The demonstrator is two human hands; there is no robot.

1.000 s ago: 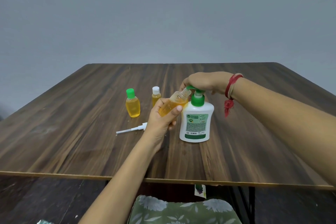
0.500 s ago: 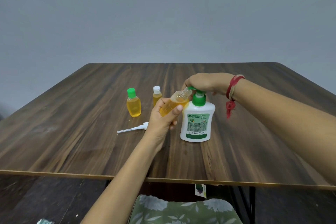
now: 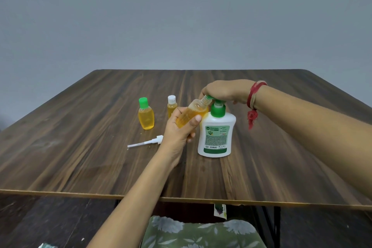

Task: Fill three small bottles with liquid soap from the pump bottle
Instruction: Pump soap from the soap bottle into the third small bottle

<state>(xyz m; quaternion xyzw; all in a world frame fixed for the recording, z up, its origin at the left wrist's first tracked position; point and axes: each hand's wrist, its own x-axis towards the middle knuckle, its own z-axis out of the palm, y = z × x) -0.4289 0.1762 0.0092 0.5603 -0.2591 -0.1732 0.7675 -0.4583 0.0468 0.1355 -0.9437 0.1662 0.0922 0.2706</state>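
The pump bottle (image 3: 216,133) stands upright on the table (image 3: 80,147), white with a green collar and pump head; we cannot see through its wall to judge how much soap it holds. The right hand (image 3: 223,90) lies on top of the pump head, fingers curled down over it. The left hand (image 3: 179,131) grips the open small bottle (image 3: 193,113), tilted with its threaded neck up against the green spout, amber liquid filling most of its body. On the pump bottle's green-and-white label we read ORIGINAL; the brand mark beside it and the fine print below are too small to read. Two more small bottles stand upright, capped and holding the same amber liquid: the white-capped bottle (image 3: 171,105) just beyond the left hand's fingers, the green-capped bottle (image 3: 146,116) farther left. A loose white pump tube (image 3: 146,143) lies flat, its head end beside the left wrist. A red thread (image 3: 252,102) circles the right wrist
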